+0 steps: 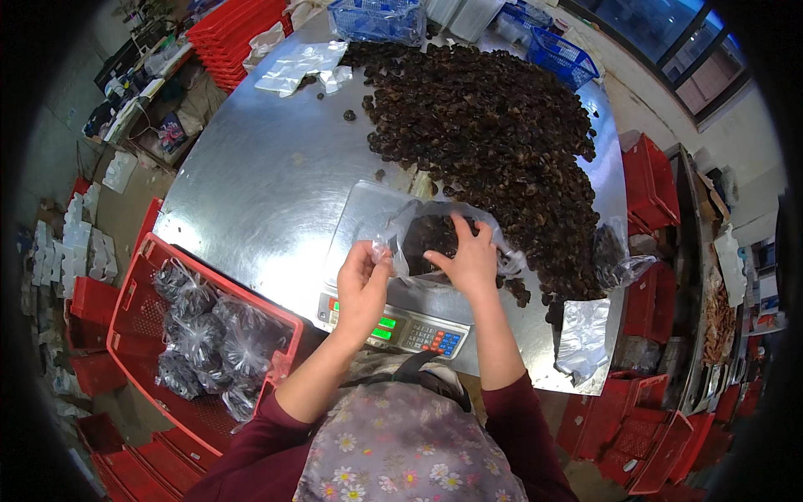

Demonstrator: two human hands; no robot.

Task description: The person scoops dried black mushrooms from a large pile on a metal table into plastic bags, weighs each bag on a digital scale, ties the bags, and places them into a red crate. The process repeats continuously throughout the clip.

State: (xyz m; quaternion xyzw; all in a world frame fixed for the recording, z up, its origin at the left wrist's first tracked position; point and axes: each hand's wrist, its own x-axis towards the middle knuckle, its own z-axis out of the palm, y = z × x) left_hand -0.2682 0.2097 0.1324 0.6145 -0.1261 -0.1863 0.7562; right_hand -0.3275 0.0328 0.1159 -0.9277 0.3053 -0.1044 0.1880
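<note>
My left hand point(364, 282) pinches the edge of a clear plastic bag point(401, 229) lying on the pan of a digital scale point(351, 235). Dark shellfish point(430, 241), perhaps snails or clams, show inside the bag. Over the bag's opening, my right hand point(470, 257) is spread with thumb and fingers apart, at the bag's far right side; whether it touches the plastic is hard to tell. A green display and a keypad show on the scale's near side. Just beyond, a large heap of the same dark shellfish point(477, 119) covers much of the metal table point(251, 176).
At the lower left, a red plastic crate point(201, 270) holds several tied bags point(194, 332). Flat plastic bags point(583, 339) lie at the table's right corner, more point(301, 66) at the far left. Blue baskets point(561, 56) stand at the back; a filled bag point(608, 257) sits on the right edge.
</note>
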